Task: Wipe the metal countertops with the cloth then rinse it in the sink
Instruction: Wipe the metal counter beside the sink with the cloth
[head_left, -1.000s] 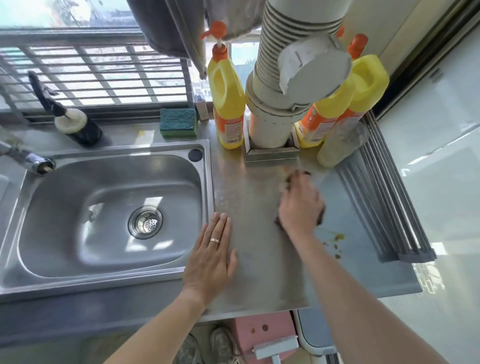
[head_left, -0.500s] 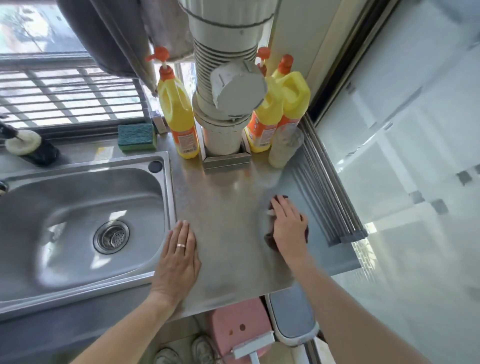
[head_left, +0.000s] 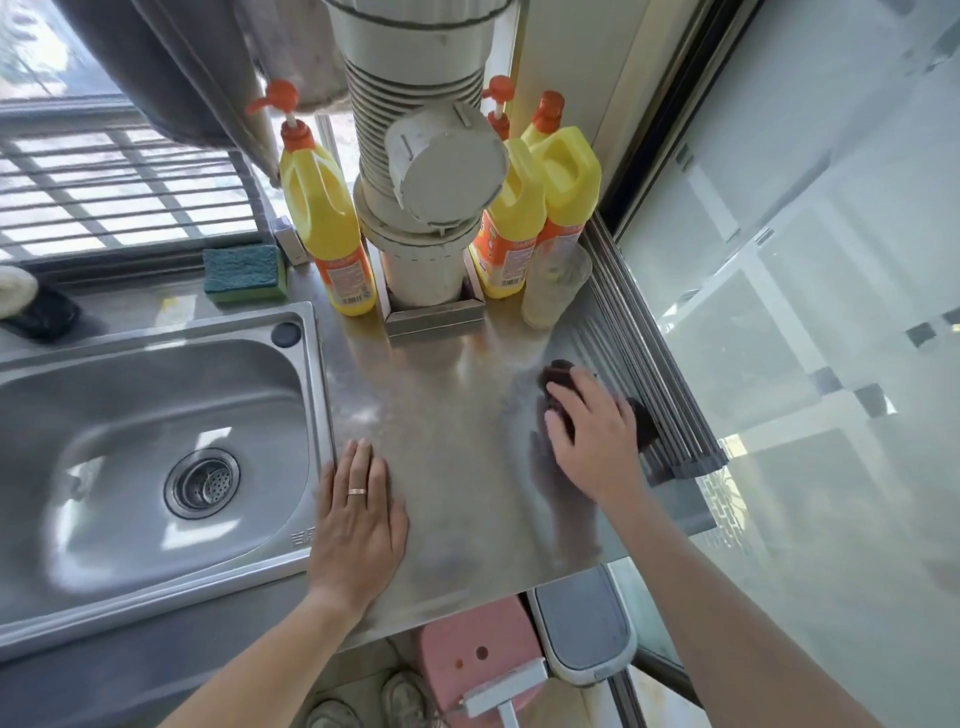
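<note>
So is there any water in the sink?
No, empty: the sink basin shows bare metal, and the drain strainer sits uncovered.

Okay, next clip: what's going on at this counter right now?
A person is wiping the metal countertop. The right hand presses a dark cloth flat on the counter beside the roll-up rack. The left hand rests flat near the edge of the sink. Nothing lies in the sink, so the rinse is not yet done.
</note>
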